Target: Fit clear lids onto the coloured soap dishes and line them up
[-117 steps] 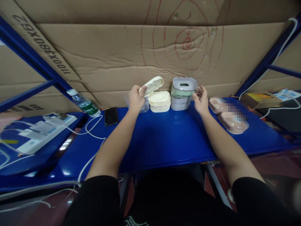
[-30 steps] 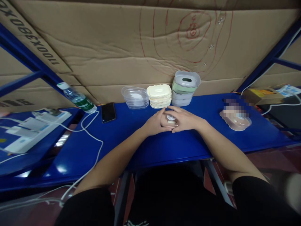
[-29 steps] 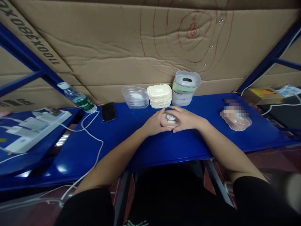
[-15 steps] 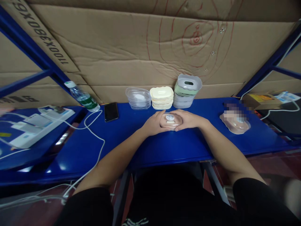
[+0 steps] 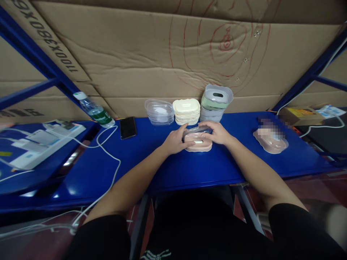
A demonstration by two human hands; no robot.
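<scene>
A pink soap-box-like container with a scalloped rim and a slot sits on the blue table before me. Above it a clear plastic lid is tilted, its far edge raised. My left hand grips the lid's left side, with the thumb close to the pink container. From the right, my right hand holds the lid's other end, fingers curled over it. Behind my hands stand a stack of clear lids, a stack of cream trays and stacked grey and green containers.
Another pink container with a clear lid lies to the right, partly blurred. A phone, a water bottle, a white cable and a power strip are on the left. Cardboard backs the blue table.
The clear lid has gone from lying flat on the pink container to standing tilted over it, uncovering the near part. Both hands have turned with the lid.
</scene>
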